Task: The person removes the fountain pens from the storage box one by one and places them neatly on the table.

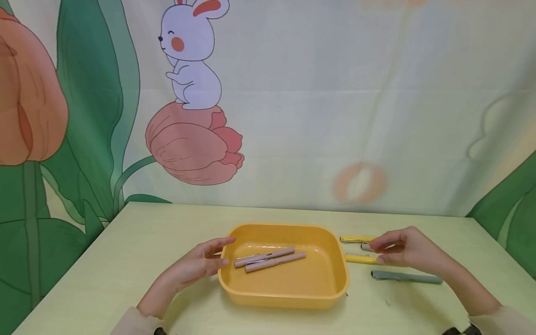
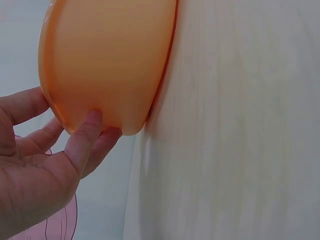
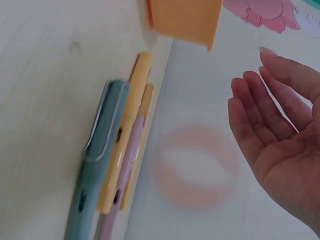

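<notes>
A yellow plastic tray (image 1: 289, 300) stands on the table, with two pale pink capped pens (image 1: 276, 262) lying aslant inside it. My left hand (image 1: 194, 265) holds the tray's left end; in the left wrist view its thumb lies against the outer wall, other fingers round the corner. My right hand (image 1: 406, 249) hovers over pens right of the tray, fingers loosely bent and holding nothing, as the right wrist view confirms. Under it lie a rear yellow pen (image 1: 353, 239), a pink pen (image 3: 131, 160) and another yellow pen (image 1: 360, 259). A grey-green pen (image 1: 408, 277) lies nearest me.
The pale table (image 1: 180, 216) ends at a hanging backdrop (image 1: 310, 139) printed with a rabbit, tulips and leaves. Small dark specks lie on the table just right of the tray.
</notes>
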{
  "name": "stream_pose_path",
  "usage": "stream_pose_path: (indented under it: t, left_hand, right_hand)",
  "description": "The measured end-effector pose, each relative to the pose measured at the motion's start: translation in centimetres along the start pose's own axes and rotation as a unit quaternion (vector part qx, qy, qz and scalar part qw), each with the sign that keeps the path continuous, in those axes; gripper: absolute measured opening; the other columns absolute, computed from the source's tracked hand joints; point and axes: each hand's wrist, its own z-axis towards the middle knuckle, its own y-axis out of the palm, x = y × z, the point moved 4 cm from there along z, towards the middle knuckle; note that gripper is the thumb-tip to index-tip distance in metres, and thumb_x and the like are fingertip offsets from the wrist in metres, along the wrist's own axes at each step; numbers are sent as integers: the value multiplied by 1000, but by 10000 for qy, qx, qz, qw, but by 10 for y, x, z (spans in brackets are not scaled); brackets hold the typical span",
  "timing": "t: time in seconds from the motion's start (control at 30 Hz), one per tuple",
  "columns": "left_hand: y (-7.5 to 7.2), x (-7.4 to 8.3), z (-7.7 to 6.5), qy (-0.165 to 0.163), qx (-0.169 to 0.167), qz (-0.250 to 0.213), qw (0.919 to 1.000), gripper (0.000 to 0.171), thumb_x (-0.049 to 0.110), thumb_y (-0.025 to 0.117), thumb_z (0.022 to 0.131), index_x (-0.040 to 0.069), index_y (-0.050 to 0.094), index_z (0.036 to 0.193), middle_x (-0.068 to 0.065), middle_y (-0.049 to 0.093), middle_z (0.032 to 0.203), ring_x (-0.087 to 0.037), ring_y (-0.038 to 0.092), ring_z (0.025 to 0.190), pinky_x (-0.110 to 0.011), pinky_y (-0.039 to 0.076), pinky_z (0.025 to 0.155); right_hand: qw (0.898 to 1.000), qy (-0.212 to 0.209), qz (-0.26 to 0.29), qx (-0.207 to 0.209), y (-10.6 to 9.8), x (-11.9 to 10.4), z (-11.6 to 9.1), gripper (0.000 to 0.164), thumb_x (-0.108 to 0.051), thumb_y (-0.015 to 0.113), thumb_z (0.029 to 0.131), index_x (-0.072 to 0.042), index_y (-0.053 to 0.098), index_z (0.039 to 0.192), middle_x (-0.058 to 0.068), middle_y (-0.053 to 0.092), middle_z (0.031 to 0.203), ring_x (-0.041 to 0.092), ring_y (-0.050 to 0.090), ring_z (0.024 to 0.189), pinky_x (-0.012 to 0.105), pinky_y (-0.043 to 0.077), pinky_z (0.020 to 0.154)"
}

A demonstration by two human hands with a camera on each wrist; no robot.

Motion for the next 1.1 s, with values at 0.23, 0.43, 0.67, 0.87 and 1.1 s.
stream_pose_path:
  t: [0.23, 0.43, 0.67, 0.87, 1.1]
  left_hand:
    - [0, -1, 2, -9, -5, -23, 10000, 56, 4, 54, 88, -1, 30, 139, -27, 25, 143, -37, 39, 122, -38, 45, 92]
    - [-1, -1, 2, -1, 7, 21, 10000, 57, 5, 55, 88, 0, 31, 139, -26, 25, 143, -38, 39, 123, -40, 44, 93]
    - [-1, -1, 2, -31, 14, 62, 10000, 57, 6, 55, 88, 0, 31, 139, -26, 25, 143, -38, 38, 123, -41, 44, 94]
    - [-1, -2, 2, 10, -26, 35, 10000, 57, 6, 55, 88, 0, 31, 139, -26, 25, 143, -38, 38, 123, -40, 44, 94]
    - [-1, -2, 2, -28, 12, 33, 10000, 57, 6, 56, 88, 1, 31, 139, -26, 25, 143, -38, 38, 124, -40, 44, 93]
  right_hand:
    - [9997, -247, -15, -20, 16, -23, 18, 31, -14, 72, 77, 5, 65, 101, 16, 67, 98, 6, 63, 86, 23, 53, 73]
    - [9993, -340, 64, -144, 33, -33, 36, 35, -15, 72, 77, 6, 64, 105, 18, 65, 101, 20, 63, 90, 30, 53, 79]
    - [9987, -376, 96, -344, 56, -37, 58, 35, -10, 72, 77, 6, 64, 106, 20, 64, 104, 31, 61, 95, 32, 52, 81]
    - [9979, -400, 145, -488, 76, -40, 73, 37, -10, 73, 76, 5, 63, 108, 18, 64, 107, 33, 59, 99, 32, 51, 84]
    - [9961, -575, 196, -635, 94, -40, 87, 37, -7, 72, 77, 9, 61, 109, 22, 62, 109, 34, 58, 101, 36, 50, 85]
